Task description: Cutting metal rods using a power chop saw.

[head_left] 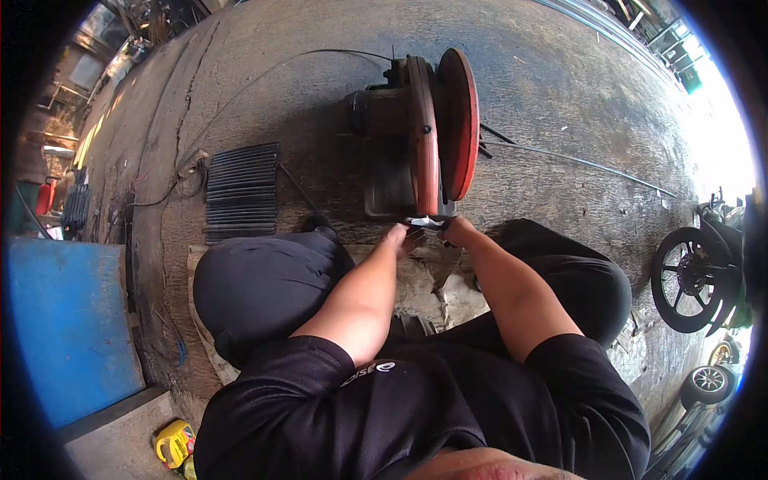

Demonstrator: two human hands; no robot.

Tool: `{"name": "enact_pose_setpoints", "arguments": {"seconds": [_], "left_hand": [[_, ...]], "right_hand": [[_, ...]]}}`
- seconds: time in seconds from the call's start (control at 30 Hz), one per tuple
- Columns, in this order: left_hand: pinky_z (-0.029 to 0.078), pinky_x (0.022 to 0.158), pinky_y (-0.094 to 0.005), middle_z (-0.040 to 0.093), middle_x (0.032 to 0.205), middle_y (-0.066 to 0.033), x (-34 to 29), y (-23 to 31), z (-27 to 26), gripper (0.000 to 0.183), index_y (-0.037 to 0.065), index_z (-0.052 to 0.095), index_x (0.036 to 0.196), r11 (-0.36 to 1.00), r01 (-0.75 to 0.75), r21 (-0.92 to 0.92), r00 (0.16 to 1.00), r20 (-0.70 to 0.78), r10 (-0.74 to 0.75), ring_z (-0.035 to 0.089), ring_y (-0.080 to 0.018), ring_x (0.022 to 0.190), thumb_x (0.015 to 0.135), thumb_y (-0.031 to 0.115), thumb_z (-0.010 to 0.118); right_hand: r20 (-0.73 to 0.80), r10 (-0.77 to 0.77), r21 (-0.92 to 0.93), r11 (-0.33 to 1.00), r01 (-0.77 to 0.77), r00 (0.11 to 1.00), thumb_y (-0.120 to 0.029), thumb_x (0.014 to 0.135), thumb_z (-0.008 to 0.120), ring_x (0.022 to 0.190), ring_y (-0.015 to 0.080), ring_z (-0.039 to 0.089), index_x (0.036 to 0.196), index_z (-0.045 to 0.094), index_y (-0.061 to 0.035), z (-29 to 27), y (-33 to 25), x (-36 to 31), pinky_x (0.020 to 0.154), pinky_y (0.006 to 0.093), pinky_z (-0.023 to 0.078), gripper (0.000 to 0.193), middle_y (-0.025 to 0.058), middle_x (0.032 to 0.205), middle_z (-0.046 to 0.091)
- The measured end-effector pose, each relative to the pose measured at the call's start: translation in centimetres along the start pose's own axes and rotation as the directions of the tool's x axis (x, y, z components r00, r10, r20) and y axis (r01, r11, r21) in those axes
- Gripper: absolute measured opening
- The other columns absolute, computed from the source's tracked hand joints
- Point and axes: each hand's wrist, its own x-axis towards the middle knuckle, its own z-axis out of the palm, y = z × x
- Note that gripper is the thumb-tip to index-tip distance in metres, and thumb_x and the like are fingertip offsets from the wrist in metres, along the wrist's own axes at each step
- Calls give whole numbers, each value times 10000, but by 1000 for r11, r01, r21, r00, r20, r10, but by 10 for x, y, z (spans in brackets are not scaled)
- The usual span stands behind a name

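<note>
In front of me stands a machine with a red curved guard (pixel 427 152) and a large upright red disc (pixel 458 124). It looks like a cut-off saw. Both hands meet low at the machine's near end, just below the guard. My left hand (pixel 402 238) has its fingers curled at the left end of a small pale metal piece (pixel 424 222). At the other end, my right hand (pixel 458 231) is closed, its fingertips partly hidden. The piece's exact kind is too small to make out.
A row of dark rods (pixel 242 190) lies left of the machine, with a power cord (pixel 160 200) nearby. Thin rods (pixel 588 162) extend to the right. A blue panel (pixel 68 320) and yellow container (pixel 174 442) are at left, a motorcycle wheel (pixel 677 278) at right.
</note>
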Motion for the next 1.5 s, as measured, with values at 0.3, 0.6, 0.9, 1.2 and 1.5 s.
{"name": "enact_pose_setpoints", "arguments": {"seconds": [0.3, 0.6, 0.9, 1.2, 1.5], "left_hand": [[491, 862, -471, 568, 1052, -23, -18, 0, 24, 528, 171, 491, 1189, 814, 121, 568, 976, -220, 8, 549, -252, 967, 797, 482, 660], [469, 861, -464, 612, 1076, -79, 6, -1, -5, 396, 106, 557, 1076, 977, -177, -117, 984, 0, 178, 583, -273, 1021, 895, 458, 543], [435, 976, -450, 603, 1049, -104, -19, 4, 5, 254, 81, 528, 1106, 995, -98, 10, 991, 94, 97, 595, -277, 977, 937, 250, 440], [423, 924, -466, 406, 1278, -73, 10, 1, -4, 605, 153, 450, 1261, 898, 85, 433, 985, 99, -142, 451, -269, 1122, 787, 463, 662], [424, 856, -442, 505, 1253, -8, -1, 3, 6, 537, 180, 459, 1290, 831, -97, 548, 994, 90, 56, 500, -218, 1071, 845, 433, 621]], "right_hand": [[332, -68, 762, 607, -225, 941, -393, 809, 670, 807, 210, 634, 1153, 566, -139, -39, -38, -32, 675, 373, 529, 440, 74, 1020, 635], [23, 27, 332, 943, -33, 999, -472, 775, 672, 863, 249, 651, 948, 663, -30, -35, -19, -26, 731, 369, 517, 474, 170, 937, 661], [-71, 80, 152, 986, -68, 994, -466, 781, 677, 823, 256, 640, 934, 669, -24, -25, -33, -17, 744, 382, 511, 467, 140, 875, 657], [274, -24, 784, 584, -209, 962, -476, 837, 604, 701, 201, 641, 1048, 632, -63, -43, -47, -34, 636, 340, 539, 464, 73, 829, 660], [304, -68, 845, 479, -236, 950, -429, 813, 645, 692, 220, 652, 1051, 637, -84, -44, -43, -28, 615, 372, 525, 418, 88, 891, 664]]}}
